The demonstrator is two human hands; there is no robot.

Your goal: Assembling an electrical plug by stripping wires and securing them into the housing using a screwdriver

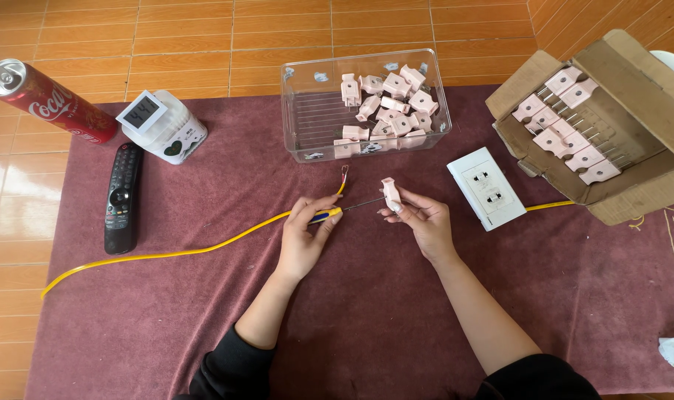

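screwdriver (344, 210) lies crosswise in the left hand (305, 238), tip aimed right at the pink plug (390, 194) pinched upright in the right hand's (426, 222) fingertips, mid-mat (366, 326), near the far edge's clear bin (300, 111)

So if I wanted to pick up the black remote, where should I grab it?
Probably best to take the remote by its two long sides, about the middle, coming straight down from above. It lies flat on the red cloth with its long way pointing away from you, and it is slim, so fingers fit across it. The can and the white clock crowd its top end, so stay lower down.
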